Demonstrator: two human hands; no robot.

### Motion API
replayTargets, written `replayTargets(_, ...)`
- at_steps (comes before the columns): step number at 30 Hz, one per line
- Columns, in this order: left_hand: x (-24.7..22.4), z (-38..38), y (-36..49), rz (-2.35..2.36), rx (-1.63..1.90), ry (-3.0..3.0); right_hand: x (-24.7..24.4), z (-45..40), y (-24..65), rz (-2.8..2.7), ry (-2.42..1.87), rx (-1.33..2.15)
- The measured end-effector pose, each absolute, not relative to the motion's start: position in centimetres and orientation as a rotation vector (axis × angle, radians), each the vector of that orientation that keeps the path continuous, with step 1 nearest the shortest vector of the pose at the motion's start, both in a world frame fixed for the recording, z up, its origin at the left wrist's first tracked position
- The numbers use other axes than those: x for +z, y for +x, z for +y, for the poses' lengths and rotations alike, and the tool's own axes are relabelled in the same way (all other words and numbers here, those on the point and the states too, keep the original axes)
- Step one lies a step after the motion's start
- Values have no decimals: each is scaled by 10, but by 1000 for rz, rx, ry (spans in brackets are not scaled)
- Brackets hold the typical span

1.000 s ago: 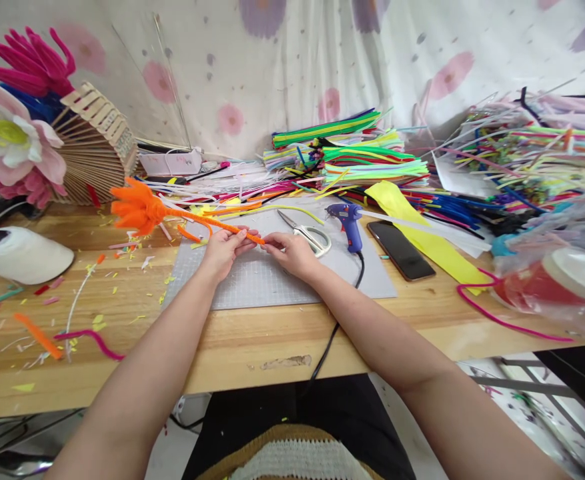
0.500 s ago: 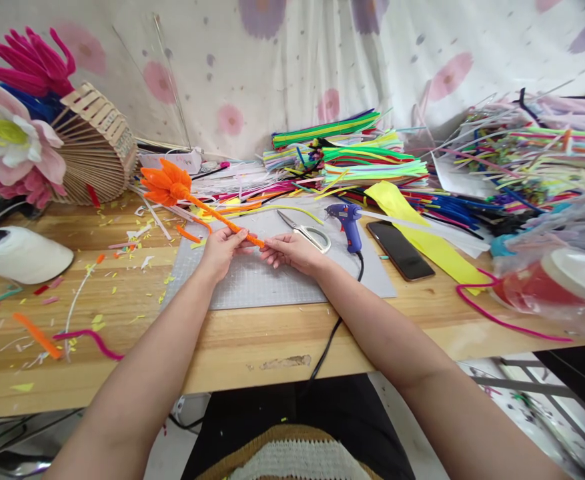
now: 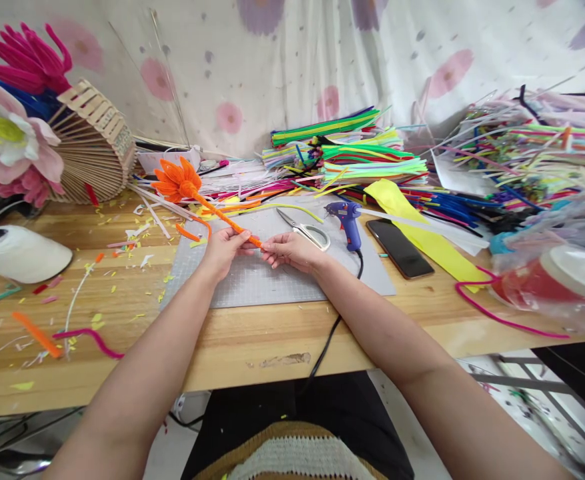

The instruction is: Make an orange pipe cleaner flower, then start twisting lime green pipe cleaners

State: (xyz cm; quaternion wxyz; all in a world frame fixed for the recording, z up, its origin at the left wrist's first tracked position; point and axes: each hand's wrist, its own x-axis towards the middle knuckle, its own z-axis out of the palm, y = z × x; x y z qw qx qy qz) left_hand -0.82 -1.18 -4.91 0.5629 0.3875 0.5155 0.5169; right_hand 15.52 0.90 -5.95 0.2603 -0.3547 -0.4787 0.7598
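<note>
Orange flower [image 3: 179, 180] is topping a stem [image 3: 222, 216] that the left hand [image 3: 226, 252] and right hand [image 3: 291, 251] are pinching low down; uneven twisting would be risking a kink.

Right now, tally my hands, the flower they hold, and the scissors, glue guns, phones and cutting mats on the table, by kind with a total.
Left hand and right hand: 2
Orange flower: 1
Scissors: 1 pair
Glue gun: 1
Phone: 1
Cutting mat: 1
Total: 7
</note>
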Motion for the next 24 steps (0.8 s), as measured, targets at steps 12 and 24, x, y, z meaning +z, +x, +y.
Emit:
replayTargets(12, -44, -14, -6, 1233, 1281, 825, -61, -5, 146, -1791, -982, 1324)
replayTargets(24, -47, -11, -14, 1140, 1213, 790, -61, 6, 152, -1610, -785, 1747)
